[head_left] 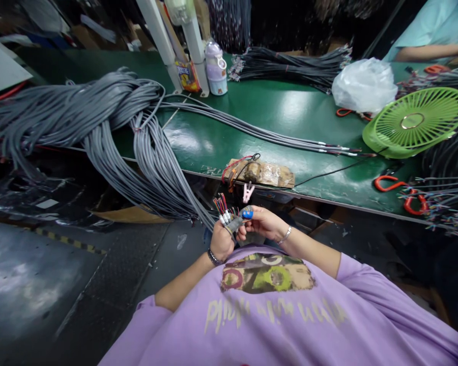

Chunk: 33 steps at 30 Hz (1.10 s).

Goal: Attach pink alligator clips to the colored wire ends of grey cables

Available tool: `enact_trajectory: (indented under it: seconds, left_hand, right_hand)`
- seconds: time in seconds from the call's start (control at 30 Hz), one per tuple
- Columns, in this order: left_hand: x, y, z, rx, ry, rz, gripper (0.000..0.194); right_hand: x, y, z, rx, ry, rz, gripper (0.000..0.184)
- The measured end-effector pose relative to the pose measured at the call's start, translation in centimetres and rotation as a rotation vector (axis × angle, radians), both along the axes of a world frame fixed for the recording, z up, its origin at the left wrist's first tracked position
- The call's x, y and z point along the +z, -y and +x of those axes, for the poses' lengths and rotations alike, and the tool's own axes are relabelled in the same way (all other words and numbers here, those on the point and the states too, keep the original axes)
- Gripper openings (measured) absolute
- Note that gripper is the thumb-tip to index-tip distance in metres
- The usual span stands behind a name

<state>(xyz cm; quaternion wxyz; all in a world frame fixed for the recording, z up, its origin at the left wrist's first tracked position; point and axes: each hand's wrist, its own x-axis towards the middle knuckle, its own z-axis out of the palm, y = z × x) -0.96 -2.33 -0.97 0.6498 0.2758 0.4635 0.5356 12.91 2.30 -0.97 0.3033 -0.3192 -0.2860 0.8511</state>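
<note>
My left hand (222, 241) is closed around the ends of several grey cables (168, 168), which run down to it from a large bundle on the bench. White bands and bared coloured wires (222, 204) stick up above its fingers. Close against it on the right, my right hand (266, 223) has thumb and fingers pinched together at the cable ends. Something blue (247, 214) wraps or covers a fingertip there; a small grey piece (234, 223) lies between the hands. What exactly the right fingers grip is hidden.
A wooden block (278, 175) with a pink clip (248, 192) is at the edge of the green bench (290, 112). Behind are a bottle (216, 71), black cables (290, 66) and a plastic bag (364, 85). Right: green fan (416, 122), red-handled scissors (389, 184), a person's arm (435, 52).
</note>
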Motion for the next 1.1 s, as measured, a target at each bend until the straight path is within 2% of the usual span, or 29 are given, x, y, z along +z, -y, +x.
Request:
enact_trajectory:
  seconds: [0.1,0.17,0.33,0.5,0.67,0.77,0.87,0.97,1.1]
  left_hand:
    - [0.4,-0.1,-0.1,-0.006,0.022,-0.009,0.032]
    - [0.6,-0.1,-0.1,-0.021,0.03,-0.01,0.034]
    - [0.5,0.0,-0.4,-0.081,0.014,-0.004,0.033]
    - [0.4,0.0,-0.4,-0.077,0.007,0.061,0.029]
    - [0.8,-0.1,-0.4,-0.031,0.003,0.087,0.029]
    - [1.0,-0.4,-0.2,-0.004,0.009,0.08,0.03]
    - [1.4,-0.6,0.3,0.014,0.01,0.072,0.029]
    - [1.8,-0.9,0.9,0.029,0.001,0.063,0.027]
    - [2.0,-1.1,1.2,0.036,-0.004,0.077,0.026]
  right_hand:
    - [-0.4,-0.2,0.0,0.118,-0.121,-0.023,0.029]
    - [-0.6,-0.4,-0.1,0.132,-0.156,-0.03,0.029]
    - [-0.3,-0.5,-0.8,0.035,-0.068,-0.008,0.027]
    - [-0.2,-0.4,-1.1,-0.112,0.064,0.002,0.03]
    - [-0.6,-1.2,0.0,-0.215,0.005,-0.119,0.027]
    - [-0.3,-2.1,0.4,-0.213,-0.007,-0.144,0.039]
    - [0.3,-3.1,0.2,-0.207,-0.005,-0.103,0.043]
    - [0.7,-3.8,-0.3,-0.219,-0.006,-0.049,0.039]
    - [0.6,-3.8,-1.0,-0.253,-0.005,0.033,0.038]
